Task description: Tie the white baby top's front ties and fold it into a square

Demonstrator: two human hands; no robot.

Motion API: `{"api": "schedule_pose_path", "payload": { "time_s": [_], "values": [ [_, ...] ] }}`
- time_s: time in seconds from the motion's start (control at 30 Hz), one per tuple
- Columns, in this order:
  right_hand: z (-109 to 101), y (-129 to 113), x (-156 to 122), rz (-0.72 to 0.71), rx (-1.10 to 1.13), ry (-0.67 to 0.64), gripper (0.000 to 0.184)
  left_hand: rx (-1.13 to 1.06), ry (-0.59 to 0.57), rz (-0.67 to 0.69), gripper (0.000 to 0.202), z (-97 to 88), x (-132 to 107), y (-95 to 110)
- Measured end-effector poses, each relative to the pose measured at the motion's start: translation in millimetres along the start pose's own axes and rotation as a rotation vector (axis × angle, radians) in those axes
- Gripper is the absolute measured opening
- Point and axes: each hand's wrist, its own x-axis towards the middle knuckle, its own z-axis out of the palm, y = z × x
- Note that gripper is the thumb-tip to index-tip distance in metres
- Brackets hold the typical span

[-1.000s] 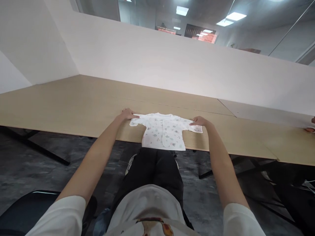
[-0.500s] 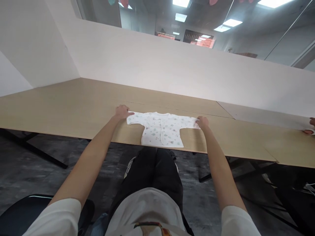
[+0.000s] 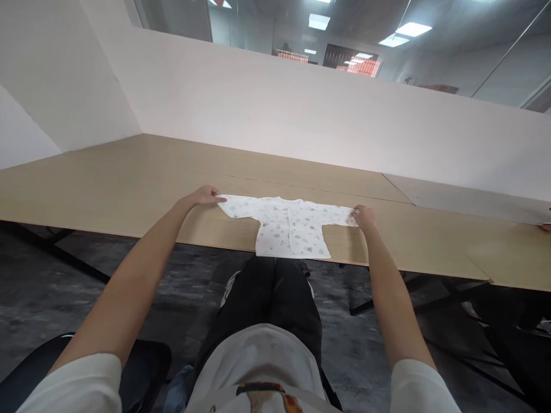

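Observation:
A small white baby shirt (image 3: 293,226) with a scattered print lies spread on the wooden table (image 3: 129,189), its collar toward the wall and its hem at the table's front edge. My left hand (image 3: 206,196) pinches the cuff of the sleeve on the left. The end of the other sleeve is gripped by my right hand (image 3: 364,216). Both sleeves are stretched out sideways, and a front seam runs down the middle of the shirt.
A white wall (image 3: 267,109) with a glass pane above it stands behind the table. A black chair (image 3: 142,373) is at the lower left. Dark table legs (image 3: 64,252) show below. A small reddish object (image 3: 544,228) lies at the far right edge.
My left hand has moved outward to the left, drawing its sleeve longer. The shirt and my right hand sit slightly farther right in view. The other person's hand at the far right has mostly left view.

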Motion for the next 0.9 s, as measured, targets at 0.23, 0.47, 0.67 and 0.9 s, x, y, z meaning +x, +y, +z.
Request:
{"api": "schedule_pose_path", "payload": {
  "time_s": [0.23, 0.47, 0.67, 0.9],
  "values": [
    [3, 5, -5, 0.023, 0.073, 0.028, 0.029, 0.289, 0.041, -0.014, 0.037, 5.7, 10, 3],
    [20, -67, -11, -0.137, 0.169, 0.066, 0.032, 0.271, 0.106, 0.126, 0.020, 68.2, 17, 58],
    [67, -181, -41, -0.273, 0.368, -0.105, 0.028, 0.002, -0.017, 0.194, 0.030, 188.5, 1, 138],
    [88, -198, -59, -0.287, 0.244, -0.100, 0.034, 0.086, 0.155, 0.298, 0.030, 232.2, -8, 130]
  ]
}}
